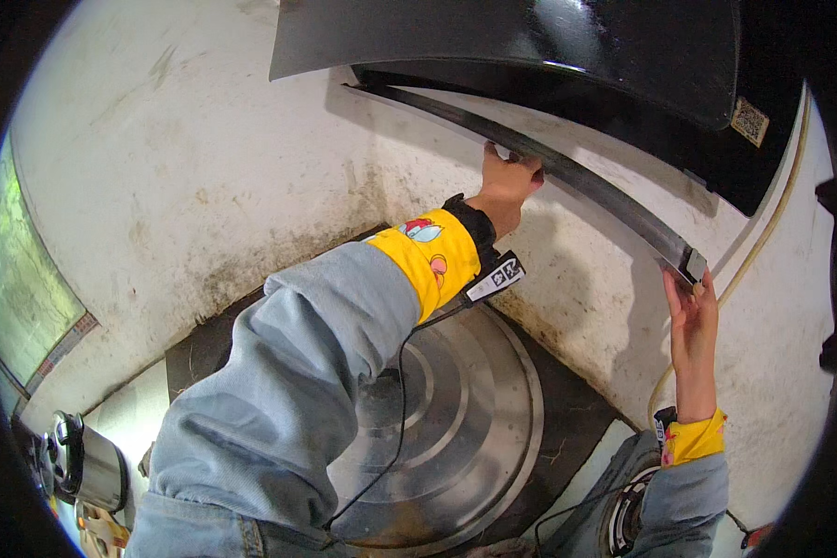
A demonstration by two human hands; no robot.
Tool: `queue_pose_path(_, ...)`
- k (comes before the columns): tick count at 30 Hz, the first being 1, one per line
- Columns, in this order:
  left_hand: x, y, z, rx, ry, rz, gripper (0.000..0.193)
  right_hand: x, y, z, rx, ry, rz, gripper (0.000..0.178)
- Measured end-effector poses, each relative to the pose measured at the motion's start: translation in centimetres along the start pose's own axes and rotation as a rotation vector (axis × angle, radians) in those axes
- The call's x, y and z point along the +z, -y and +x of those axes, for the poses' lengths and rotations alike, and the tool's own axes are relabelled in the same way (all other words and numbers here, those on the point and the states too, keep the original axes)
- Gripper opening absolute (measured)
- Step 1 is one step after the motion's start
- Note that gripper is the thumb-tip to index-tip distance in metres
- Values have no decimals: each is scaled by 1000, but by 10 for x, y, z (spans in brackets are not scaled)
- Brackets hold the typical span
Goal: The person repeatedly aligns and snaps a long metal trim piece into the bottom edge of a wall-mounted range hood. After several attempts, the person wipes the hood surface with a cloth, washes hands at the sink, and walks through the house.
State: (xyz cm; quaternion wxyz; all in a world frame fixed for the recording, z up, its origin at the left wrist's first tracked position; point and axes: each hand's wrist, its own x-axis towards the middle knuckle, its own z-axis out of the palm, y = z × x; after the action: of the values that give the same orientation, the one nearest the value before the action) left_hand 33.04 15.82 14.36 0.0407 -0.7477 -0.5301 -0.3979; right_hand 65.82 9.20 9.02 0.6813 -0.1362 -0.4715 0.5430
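Observation:
Both hands are raised to a long, narrow dark strip [604,192], which slants below a black range hood [493,37]. My left hand [510,186] is closed around the strip's lower edge near its middle, thumb and fingers partly hidden. At the strip's right end, by a light-coloured end cap, the fingers of my right hand [692,312] pinch it from below. The strip's far left end lies close to the hood's lower edge; whether it touches there, I cannot tell.
Below my arms a large round metal lid [474,391] sits on a dark tiled counter [577,400]. Stained white walls [205,167] meet behind it. A beige hose [777,214] runs down the right wall. A metal pot with a black lid [98,470] stands lower left, near a window [28,279].

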Motion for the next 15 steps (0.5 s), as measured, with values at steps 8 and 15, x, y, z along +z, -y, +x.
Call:
queue_pose_path(8, 4, 14, 0, 20, 8, 48, 43, 4, 2, -6, -77, 41, 14, 66)
queue_pose_path(15, 6, 18, -2, -57, -24, -318, 46, 2, -8, -8, -41, 23, 85, 58)
